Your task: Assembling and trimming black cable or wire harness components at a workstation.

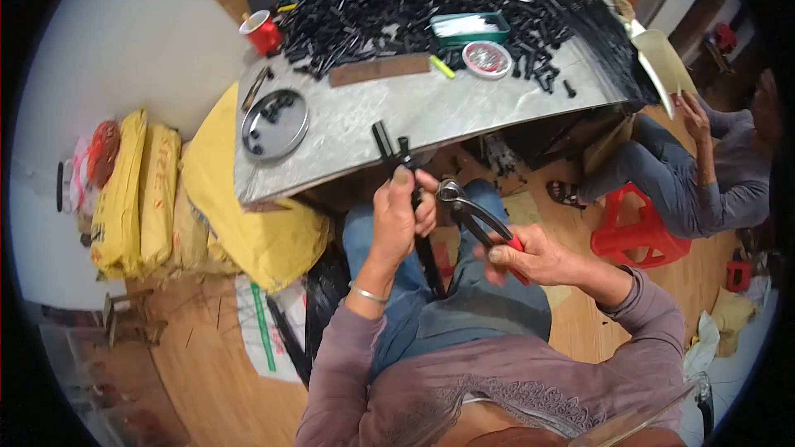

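Note:
My left hand (400,213) is closed round a long black part (383,141) with a shorter black arm beside it, held upright just off the table's front edge. My right hand (530,257) grips pincers (476,219) with dark jaws and red on the handles. The round head of the pincers is near the fingers of my left hand; whether it touches the black part I cannot tell. A dark strip runs down below my left hand towards my lap. On the table (348,116), a heap of small black plastic pieces (373,12) covers the far side.
On the table are a round metal tray (276,149) with a few black pieces, a red cup (262,33), a brown bar (379,69), a teal box (470,29) and a tub of small metal parts (487,60). Yellow sacks (157,199) stand left. A person (704,161) sits right by a red stool (633,228).

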Motion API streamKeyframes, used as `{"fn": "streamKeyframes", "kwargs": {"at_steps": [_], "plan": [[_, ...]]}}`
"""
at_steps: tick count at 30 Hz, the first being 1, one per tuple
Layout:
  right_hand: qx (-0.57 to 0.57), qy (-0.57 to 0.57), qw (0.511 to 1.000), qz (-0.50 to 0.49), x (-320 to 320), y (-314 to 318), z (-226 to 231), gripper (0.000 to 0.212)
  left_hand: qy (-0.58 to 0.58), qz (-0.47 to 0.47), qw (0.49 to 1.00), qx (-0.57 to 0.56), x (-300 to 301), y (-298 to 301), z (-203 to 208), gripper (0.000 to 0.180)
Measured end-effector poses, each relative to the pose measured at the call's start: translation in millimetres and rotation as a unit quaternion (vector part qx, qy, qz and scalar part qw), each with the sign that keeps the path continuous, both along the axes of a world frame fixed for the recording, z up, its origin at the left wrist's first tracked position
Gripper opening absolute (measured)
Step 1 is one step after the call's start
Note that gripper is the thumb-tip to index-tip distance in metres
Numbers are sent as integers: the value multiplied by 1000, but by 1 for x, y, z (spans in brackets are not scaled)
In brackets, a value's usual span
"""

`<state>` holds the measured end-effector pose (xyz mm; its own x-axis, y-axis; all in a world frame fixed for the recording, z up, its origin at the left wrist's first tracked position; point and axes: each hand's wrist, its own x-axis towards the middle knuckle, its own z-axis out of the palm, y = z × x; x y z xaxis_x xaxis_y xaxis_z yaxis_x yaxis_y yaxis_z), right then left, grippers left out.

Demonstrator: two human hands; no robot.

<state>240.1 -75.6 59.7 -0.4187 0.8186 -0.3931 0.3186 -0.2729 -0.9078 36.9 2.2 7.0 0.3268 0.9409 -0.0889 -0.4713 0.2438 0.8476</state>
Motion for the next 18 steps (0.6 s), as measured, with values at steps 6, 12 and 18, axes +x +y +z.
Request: {"fn": "streamKeyframes", "kwargs": {"at_steps": [6,12,18], "plan": [[498,-319,794,-140,53,109,-25,15,23,-3,999,23,3,0,0,53],[458,-437,758,-158,58,236,-15,16,29,3,999,38,8,0,2,54],[395,-474,779,-110,67,277,-30,15,30,10,999,14,11,7,-5,53]]}}
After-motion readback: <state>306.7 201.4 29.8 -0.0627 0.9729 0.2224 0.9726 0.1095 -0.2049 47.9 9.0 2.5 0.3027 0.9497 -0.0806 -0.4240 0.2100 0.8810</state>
